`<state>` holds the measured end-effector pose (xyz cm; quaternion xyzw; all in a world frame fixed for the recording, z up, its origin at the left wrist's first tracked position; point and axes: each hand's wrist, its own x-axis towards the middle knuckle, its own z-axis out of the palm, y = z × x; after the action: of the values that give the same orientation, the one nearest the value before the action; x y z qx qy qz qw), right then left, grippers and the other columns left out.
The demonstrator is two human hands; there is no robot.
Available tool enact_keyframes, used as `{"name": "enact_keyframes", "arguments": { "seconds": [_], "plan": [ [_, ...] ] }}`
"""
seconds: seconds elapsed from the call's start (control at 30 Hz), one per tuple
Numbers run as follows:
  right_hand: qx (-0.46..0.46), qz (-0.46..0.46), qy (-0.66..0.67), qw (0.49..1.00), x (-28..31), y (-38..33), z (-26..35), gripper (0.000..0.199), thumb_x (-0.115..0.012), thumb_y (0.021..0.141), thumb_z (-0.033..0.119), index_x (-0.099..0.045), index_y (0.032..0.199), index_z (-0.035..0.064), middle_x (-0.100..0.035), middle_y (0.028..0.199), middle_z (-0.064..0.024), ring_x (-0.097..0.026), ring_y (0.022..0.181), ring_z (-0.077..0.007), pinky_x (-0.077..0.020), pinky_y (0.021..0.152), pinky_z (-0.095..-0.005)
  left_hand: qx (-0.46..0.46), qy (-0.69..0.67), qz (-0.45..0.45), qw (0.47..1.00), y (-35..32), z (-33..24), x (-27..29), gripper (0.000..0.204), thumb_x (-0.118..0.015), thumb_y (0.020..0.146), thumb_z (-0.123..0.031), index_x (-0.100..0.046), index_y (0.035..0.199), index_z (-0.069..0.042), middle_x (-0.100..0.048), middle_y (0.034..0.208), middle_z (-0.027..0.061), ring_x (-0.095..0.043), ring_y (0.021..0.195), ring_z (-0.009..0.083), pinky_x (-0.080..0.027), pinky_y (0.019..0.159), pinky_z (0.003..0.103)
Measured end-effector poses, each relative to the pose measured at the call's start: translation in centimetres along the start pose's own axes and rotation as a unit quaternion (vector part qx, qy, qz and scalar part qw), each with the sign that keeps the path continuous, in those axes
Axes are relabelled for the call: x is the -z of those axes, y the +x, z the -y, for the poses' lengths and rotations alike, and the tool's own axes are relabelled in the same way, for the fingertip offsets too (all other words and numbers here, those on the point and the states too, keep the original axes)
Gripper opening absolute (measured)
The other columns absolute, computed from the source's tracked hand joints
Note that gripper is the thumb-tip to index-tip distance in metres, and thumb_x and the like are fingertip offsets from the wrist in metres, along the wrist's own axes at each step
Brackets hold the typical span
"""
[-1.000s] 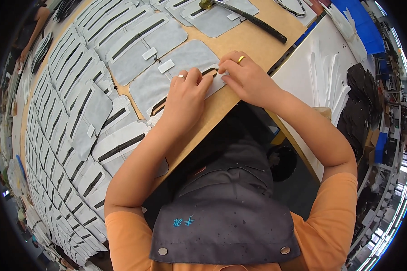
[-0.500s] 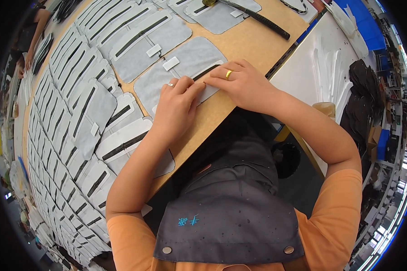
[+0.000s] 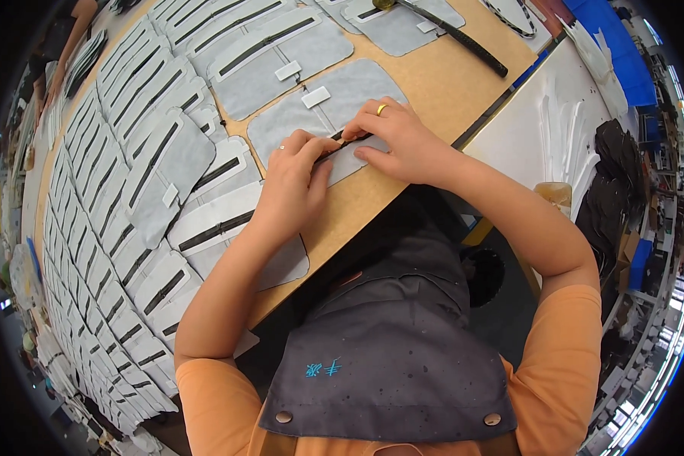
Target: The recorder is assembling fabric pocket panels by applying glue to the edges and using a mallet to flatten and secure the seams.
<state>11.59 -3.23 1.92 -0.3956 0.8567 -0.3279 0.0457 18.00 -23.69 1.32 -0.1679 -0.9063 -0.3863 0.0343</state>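
Note:
On the brown tabletop before me lies a grey fabric panel [image 3: 365, 80] with rounded corners. A small white tag [image 3: 316, 96] is attached to it by a thin cord. Along the panel's near side runs a black strip [image 3: 347, 143], possibly a zipper, on a white band. My left hand [image 3: 290, 175] has its bent fingertips on the strip, with the thumb lower down. From the right, my right hand [image 3: 399, 140] pinches the strip close to the left fingertips, its thumb over the white band. The fingers partly hide the strip.
Overlapping rows of similar panels [image 3: 159, 171] cover the table's left side. A tool with a black handle [image 3: 471, 49] and brass-coloured head lies at the back. On a white side table [image 3: 501, 144] are white strips [image 3: 562, 144], black pieces [image 3: 612, 182] and a brown jar [image 3: 553, 195].
Both hands' fingers have shifted along the near side of the panel, and the right thumb has spread downward. More of the white band shows below them. The whole view has shifted slightly.

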Motion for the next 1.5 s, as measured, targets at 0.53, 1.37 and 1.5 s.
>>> {"name": "enact_keyframes", "arguments": {
  "seconds": [0.53, 1.37, 1.5],
  "plan": [
    [0.021, -0.006, -0.016, 1.0, -0.3, 0.0, 0.9, 0.009, -0.063, 0.082, 0.005, -0.064, 0.091, 0.0084, -0.059, 0.094, -0.0024, -0.053, 0.09, -0.0233, -0.039, 0.087, -0.0361, -0.049, 0.032, -0.028, 0.998, -0.3, 0.3, -0.2, 0.022, -0.061, 0.08, 0.001, -0.063, 0.101, -0.007, -0.056, 0.094, 0.0053, -0.053, 0.085, 0.0266, -0.039, 0.068, 0.036],
    [0.084, -0.062, -0.298, 0.949, 2.8, -3.3, -1.2, 0.015, -0.059, 0.079, 0.006, -0.062, 0.093, 0.005, -0.063, 0.1, -0.0053, -0.058, 0.099, -0.0235, -0.0435, 0.088, -0.037, -0.054, 0.081, -0.02, 0.995, -0.4, -0.5, -1.0, 0.031, -0.057, 0.082, 0.004, -0.062, 0.11, -0.007, -0.055, 0.096, 0.009, -0.05, 0.088, 0.0284, -0.042, 0.078, 0.038],
    [0.001, -0.074, -0.097, 0.993, 1.7, -2.3, 1.1, 0.019, -0.062, 0.081, 0.009, -0.061, 0.1, 0.007, -0.061, 0.098, -0.0069, -0.057, 0.098, -0.0263, -0.0434, 0.085, -0.0374, -0.054, 0.064, -0.044, 0.996, 0.2, -1.5, -2.5, 0.025, -0.058, 0.083, 0.0, -0.061, 0.107, -0.006, -0.055, 0.096, 0.0109, -0.051, 0.09, 0.0302, -0.042, 0.078, 0.039]
  ]
}}
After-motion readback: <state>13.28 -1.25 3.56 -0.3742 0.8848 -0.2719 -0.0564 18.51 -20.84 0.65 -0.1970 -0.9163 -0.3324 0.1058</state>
